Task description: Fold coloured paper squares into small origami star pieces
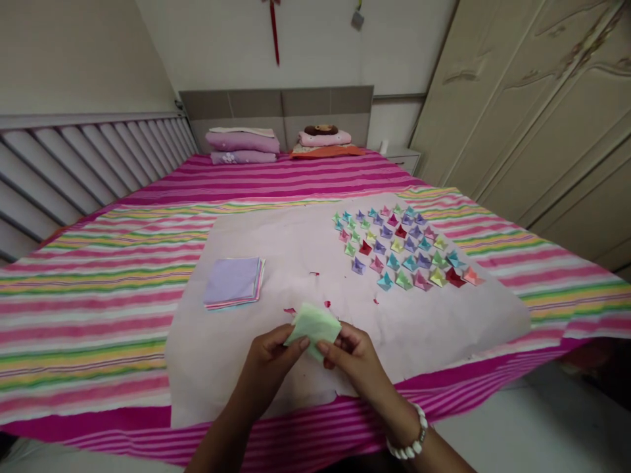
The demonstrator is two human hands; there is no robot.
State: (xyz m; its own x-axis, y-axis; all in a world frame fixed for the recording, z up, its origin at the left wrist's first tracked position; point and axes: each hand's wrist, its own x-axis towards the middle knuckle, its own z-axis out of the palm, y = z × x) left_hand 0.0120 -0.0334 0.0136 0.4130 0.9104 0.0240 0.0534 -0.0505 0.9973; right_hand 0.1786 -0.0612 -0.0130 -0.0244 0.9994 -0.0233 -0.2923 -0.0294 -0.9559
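Note:
A pale green folded paper (pixel 314 326) is pinched between both hands over the near edge of a bed. My left hand (pixel 270 362) grips its left side with thumb and fingers. My right hand (pixel 353 355), a white bead bracelet on its wrist, holds the right side. A stack of coloured square papers (pixel 233 282), purple on top, lies to the left on a large pale pink sheet (pixel 444 322). Several small folded paper shapes (pixel 401 246) in many colours sit in rows at the right of that sheet.
The bed wears a pink, green and yellow striped cover (pixel 98 289). Folded pillows and bedding (pixel 242 144) lie at the grey headboard. A cream wardrobe (pixel 542 112) stands to the right, a slatted rail (pixel 73 164) to the left. Tiny red paper scraps (pixel 327 303) lie near my hands.

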